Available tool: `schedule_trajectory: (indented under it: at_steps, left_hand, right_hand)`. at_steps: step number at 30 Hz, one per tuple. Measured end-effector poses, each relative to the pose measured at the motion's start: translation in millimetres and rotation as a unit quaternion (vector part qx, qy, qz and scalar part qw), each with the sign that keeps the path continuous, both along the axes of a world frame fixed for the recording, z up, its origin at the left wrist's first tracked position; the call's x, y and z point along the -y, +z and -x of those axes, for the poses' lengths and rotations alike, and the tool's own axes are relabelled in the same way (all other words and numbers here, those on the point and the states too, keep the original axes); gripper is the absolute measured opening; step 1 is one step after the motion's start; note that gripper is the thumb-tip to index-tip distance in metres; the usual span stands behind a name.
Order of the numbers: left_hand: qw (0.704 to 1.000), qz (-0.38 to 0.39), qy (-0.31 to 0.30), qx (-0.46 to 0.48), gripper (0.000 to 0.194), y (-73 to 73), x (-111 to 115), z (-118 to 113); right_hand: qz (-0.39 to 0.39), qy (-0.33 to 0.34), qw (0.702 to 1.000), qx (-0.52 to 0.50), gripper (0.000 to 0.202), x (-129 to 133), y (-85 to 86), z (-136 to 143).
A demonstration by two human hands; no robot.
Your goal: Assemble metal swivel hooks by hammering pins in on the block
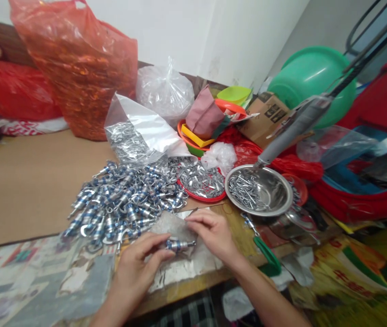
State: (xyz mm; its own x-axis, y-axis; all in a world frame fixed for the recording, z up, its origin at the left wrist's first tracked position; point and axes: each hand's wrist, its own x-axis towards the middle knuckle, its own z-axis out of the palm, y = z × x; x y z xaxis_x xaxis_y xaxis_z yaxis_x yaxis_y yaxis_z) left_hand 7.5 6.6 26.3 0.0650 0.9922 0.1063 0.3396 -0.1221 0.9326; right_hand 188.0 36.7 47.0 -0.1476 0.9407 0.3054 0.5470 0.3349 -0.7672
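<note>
My left hand [135,265] pinches a small silver-and-blue metal hook fitting [180,245] between thumb and fingers, its narrow end pointing right. Just above that end is my right hand [214,234], its thumb and fingertips pressed together; whatever they grip is too small or hidden to make out. Beneath both hands lies a shiny, worn metal sheet [183,272] on the wooden bench. A large heap of similar blue-banded hook fittings [121,204] spreads to the left of my hands.
A red tray [207,198] of small metal pieces and a steel bowl [282,204] of metal pins stand behind my hands. A grey lever [292,127] slants over the bowl. An orange bag [87,72], a clear bag [128,141] and a green basin [316,77] are farther back.
</note>
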Motion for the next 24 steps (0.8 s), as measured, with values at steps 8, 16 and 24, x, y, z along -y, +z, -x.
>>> schedule_trajectory:
  at_steps: [8, 16, 24]
  left_hand:
    - [1.0, -0.006, 0.003, 0.028, 0.018, 1.1, 0.9, -2.4]
    - [0.995, 0.046, -0.018, 0.085, 0.009, 6.0, 5.0, 0.2]
    - [0.999, 0.024, -0.046, 0.005, 0.013, 24.0, 3.2, 5.2]
  right_hand:
    - [0.06, 0.064, 0.986, -0.145, 0.016, 24.3, 2.1, 23.5]
    - [-0.073, 0.091, 0.991, -0.068, 0.026, 36.5, -8.9, 14.3]
    - [-0.306, 0.191, 0.924, 0.126, 0.026, 40.0, -3.6, 0.0]
